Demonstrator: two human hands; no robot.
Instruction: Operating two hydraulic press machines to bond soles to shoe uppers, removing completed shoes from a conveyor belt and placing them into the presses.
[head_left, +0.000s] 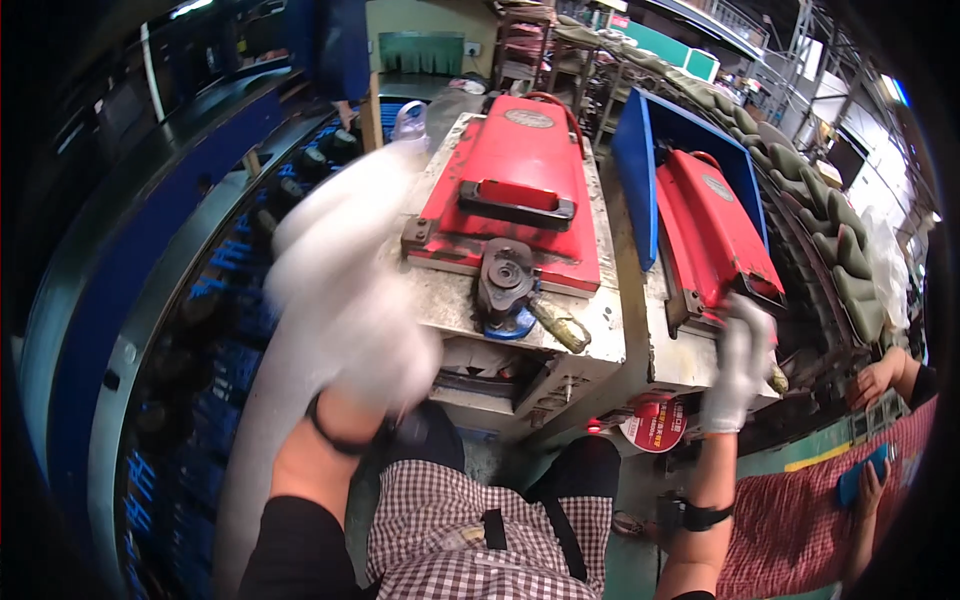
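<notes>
My left hand (pixel 385 335), in a white glove, is raised at the left of the near red-lidded press (pixel 535 160). Motion smears it into a long pale blur, so its fingers and anything in them cannot be made out. My right hand (pixel 738 365), gloved in pale grey-white, is at the front of a second red-lidded press (pixel 715 225). Its fingers stretch upward beside the black front handle (pixel 757 290), and no object shows in them. The near press is lowered, with a black handle (pixel 515 204) across its front.
A dark metal clamp-like part (pixel 507 275) with a blue base sits before the near press, beside a worn greenish grip (pixel 560 325). Blue panels (pixel 637 175) flank the right press. A conveyor (pixel 225 290) runs along my left. Olive padded pieces (pixel 840 225) line the right; another person's hand (pixel 877 377) is there.
</notes>
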